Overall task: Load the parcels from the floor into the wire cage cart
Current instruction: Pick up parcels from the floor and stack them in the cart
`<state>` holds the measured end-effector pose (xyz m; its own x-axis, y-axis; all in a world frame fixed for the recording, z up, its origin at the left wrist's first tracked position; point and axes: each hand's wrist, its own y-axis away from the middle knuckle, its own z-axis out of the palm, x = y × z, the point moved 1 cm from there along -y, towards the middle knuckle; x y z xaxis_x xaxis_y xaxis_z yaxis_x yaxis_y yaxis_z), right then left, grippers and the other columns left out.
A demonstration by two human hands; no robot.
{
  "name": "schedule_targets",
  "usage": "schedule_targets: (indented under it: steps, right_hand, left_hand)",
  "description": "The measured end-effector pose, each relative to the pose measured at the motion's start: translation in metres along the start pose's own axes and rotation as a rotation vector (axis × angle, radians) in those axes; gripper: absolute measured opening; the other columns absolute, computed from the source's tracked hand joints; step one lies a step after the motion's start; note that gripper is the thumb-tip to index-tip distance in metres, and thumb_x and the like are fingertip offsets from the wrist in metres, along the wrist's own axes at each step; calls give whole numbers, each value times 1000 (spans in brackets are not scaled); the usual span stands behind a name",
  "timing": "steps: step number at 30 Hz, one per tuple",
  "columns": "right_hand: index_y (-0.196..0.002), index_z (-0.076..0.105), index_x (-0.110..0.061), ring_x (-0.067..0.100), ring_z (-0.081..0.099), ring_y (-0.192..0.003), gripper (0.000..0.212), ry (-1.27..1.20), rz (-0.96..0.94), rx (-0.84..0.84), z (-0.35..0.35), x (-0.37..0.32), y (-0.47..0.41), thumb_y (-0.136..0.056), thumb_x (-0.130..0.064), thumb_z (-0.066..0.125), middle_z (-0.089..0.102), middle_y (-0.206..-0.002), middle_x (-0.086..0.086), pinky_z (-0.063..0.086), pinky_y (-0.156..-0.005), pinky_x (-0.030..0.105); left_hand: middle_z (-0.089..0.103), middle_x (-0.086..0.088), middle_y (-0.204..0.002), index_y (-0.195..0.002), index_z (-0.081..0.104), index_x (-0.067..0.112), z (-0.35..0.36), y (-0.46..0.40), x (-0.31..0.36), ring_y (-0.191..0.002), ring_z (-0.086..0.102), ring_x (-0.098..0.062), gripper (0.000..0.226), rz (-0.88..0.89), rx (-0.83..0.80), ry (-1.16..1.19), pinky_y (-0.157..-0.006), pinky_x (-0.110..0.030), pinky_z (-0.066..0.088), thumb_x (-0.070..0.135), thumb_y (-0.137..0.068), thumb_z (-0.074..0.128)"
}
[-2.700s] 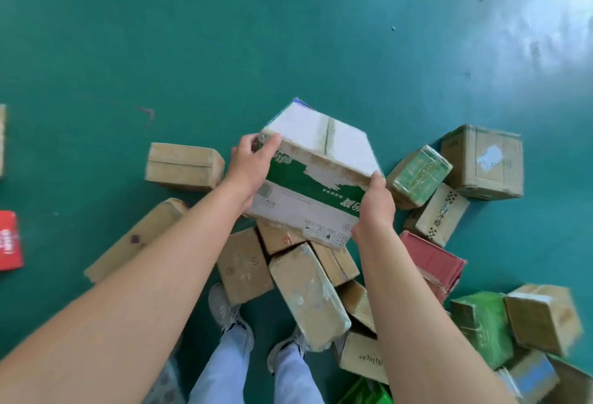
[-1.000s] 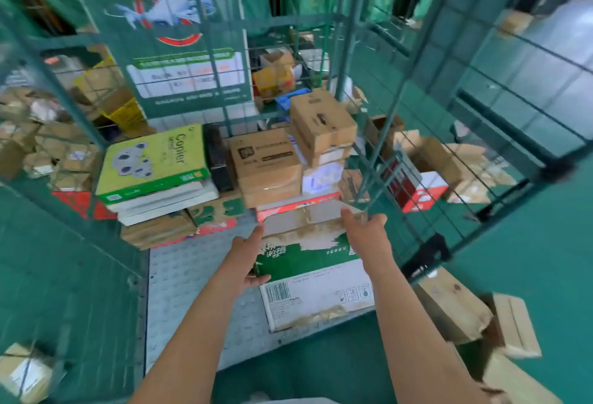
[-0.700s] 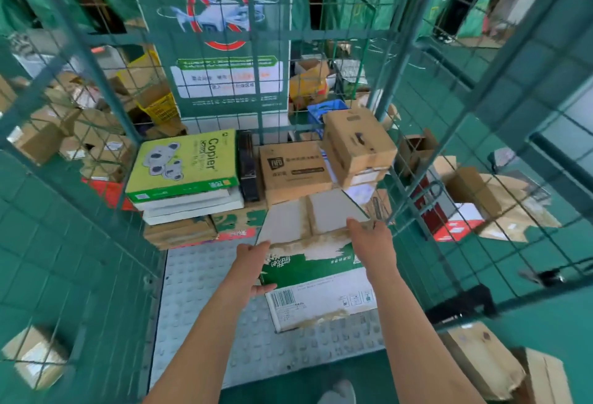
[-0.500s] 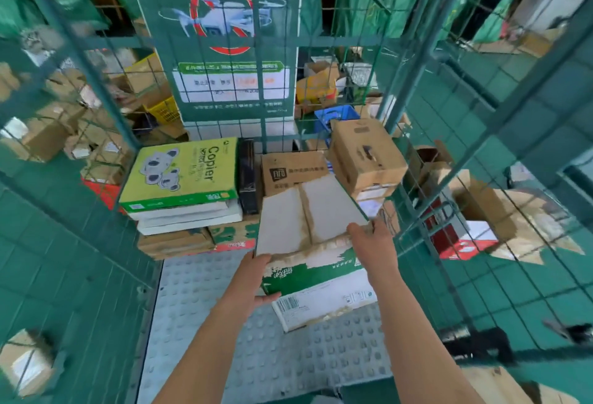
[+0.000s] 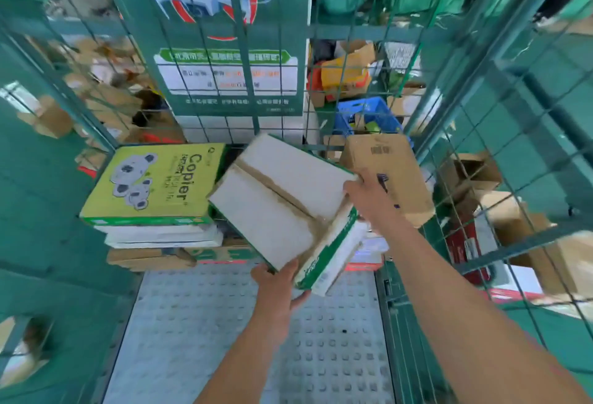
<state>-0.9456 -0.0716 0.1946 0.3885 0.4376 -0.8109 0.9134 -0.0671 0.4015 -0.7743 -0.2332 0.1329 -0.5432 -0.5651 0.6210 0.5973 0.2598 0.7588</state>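
Cardboard is what you have in both hands: the white-topped box (image 5: pixel 282 201) with green sides, raised and tilted inside the cage cart (image 5: pixel 455 89), above the stack at the back. Your left hand (image 5: pixel 279 288) cups its near corner at 6 o'clock, thumb on one side and fingers wrapped underneath. Your right hand (image 5: pixel 369 195) clamps the far right corner at 3 o'clock, fingers curled over the top edge. Both are closed on the box; neither has let go.

At 9 o'clock from it lies the yellow copier-paper box (image 5: pixel 154 182), flat on a stack of other parcels. At 2 o'clock, just behind your right hand, sits the brown box (image 5: pixel 388 172), close against the cage wall. The studded metal floor (image 5: pixel 250 346) of the cart lies bare below, towards 6 o'clock.

Expect this box to be stiff but tired: the taped seam across the top is scuffed and the tape looks frayed, so do not press or pull there. Judging by its size and your two-handed hold it has some weight, though you cannot tell how much. Keep your holds on opposite corners, with one palm beneath, since the printed sides look smooth and could slide. The gap between the yellow and brown boxes looks the likely resting place; level the box before lowering it.
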Motion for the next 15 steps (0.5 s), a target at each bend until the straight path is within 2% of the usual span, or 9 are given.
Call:
schedule_targets:
  steps: [3,6,8,9,10,12,13,15]
  right_hand:
    - [-129,51,-27,18,51,-69,33,39,-59,-60,-1,-13,-53,-96,-22,51,57,-82,2,40,-61,30]
    - [-138,49,-26,18,56,-74,42,89,-160,-30,-2,-32,-100,-96,-21,51,64,-98,7,44,-66,31]
    - [-140,45,-27,21,57,-80,47,102,-249,-2,0,-34,-130,-97,-10,52,62,-120,13,47,-65,24]
    - [-142,43,-28,20,58,-85,53,123,-290,13,1,-30,-140,-95,-6,54,60,-126,10,47,-65,17]
    - [-145,41,-29,18,59,-90,59,190,-311,41,6,-21,-151,-92,-8,57,58,-125,2,50,-66,15]
    - [-148,38,-26,27,63,-102,65,414,-294,85,15,7,-160,-88,-19,61,58,-124,5,57,-77,33]
    - [-153,33,-27,31,60,-116,70,523,-249,37,22,26,-161,-89,-23,62,54,-134,9,56,-90,41]
    - [-161,18,-33,33,35,-146,77,760,-193,-178,35,65,-155,-96,-32,59,25,-164,8,38,-114,45]
  left_hand:
    - [58,0,-131,-133,40,22,30,-14,3,-116,62,-16,51,-14,4,60,-78,-48,64,24,-95,74]
    - [58,0,-130,-130,40,19,61,-30,7,-120,61,-15,51,-27,-64,40,-84,-49,63,31,-95,74]
    - [54,1,-135,-129,45,22,78,-51,10,-122,58,-13,43,-9,-137,-54,-88,-44,62,33,-96,72]
    - [52,1,-140,-128,50,29,84,-63,12,-122,56,-11,36,24,-182,-157,-88,-40,61,33,-98,69]
    - [50,3,-143,-124,53,36,84,-80,14,-119,55,-8,29,57,-207,-251,-88,-37,59,32,-99,67]
    - [49,2,-143,-127,55,41,73,-109,25,-116,55,-14,32,104,-152,-383,-95,-42,56,28,-100,64]
    - [46,0,-145,-137,52,39,63,-125,33,-120,54,-20,40,122,-97,-438,-103,-47,53,27,-100,63]
    - [37,0,-152,-154,40,32,38,-158,55,-137,45,-27,60,208,13,-557,-115,-49,42,26,-100,65]
